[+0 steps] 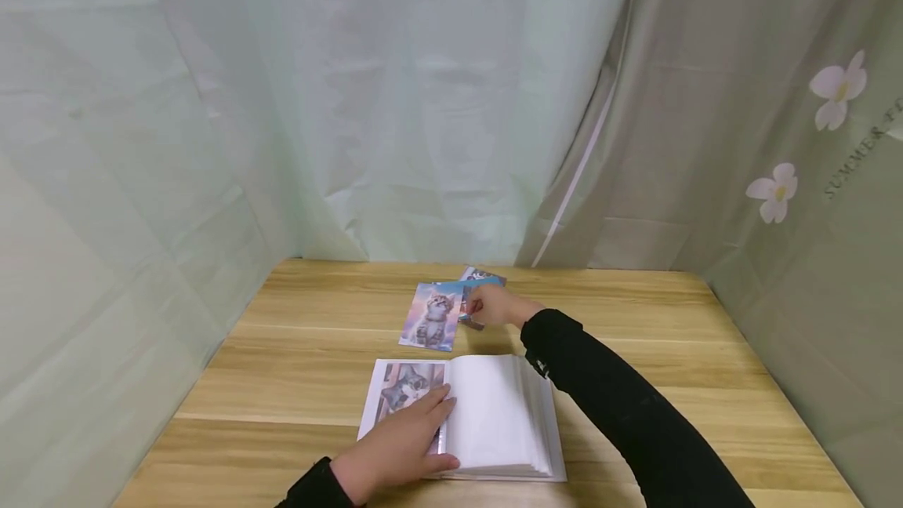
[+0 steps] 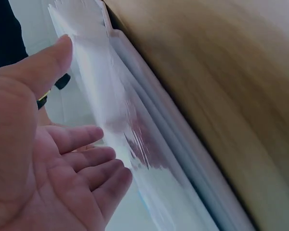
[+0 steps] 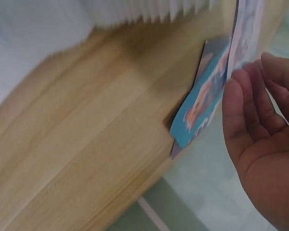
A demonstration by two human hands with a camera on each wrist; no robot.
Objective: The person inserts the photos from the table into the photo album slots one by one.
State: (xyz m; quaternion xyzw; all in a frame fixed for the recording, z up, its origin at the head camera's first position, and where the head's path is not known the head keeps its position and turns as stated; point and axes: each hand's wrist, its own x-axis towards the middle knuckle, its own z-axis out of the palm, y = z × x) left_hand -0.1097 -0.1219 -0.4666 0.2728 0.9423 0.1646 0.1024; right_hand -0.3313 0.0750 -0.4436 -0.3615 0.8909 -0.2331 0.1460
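Workspace at a wooden table [image 1: 282,367], with curtain [image 1: 423,100] behind and to both sides. Near the front edge, roughly midway between the front corners: white photo album [image 1: 494,414], spread open, spine running front to back. On its left page, a cat picture [image 1: 405,386], partly covered by the left hand [image 1: 402,441]. On its right, a thick block of white leaves.

Left hand: laid across the left page, fingers extended, tips and thumb at the fold; nothing grasped. Probably placed there as a weight, to stop leaves springing over.

Beyond the album, toward the table's back edge: kitten card [image 1: 432,320], face up; at its right side, overlapping, a blue-bordered card [image 3: 202,103] and a grey card [image 1: 483,276]. Likely laid there for easy reach without crowding the pages.

Right hand [image 1: 497,306]: reaching over the album's right half. Fingers bent, thumb close by, tips at the kitten card's right edge. Whether pinching that card, another, or merely touching: cannot tell, contact being partly hidden in both head and right wrist views. Bent fingers perhaps suited to catching a thin edge off a flat top.
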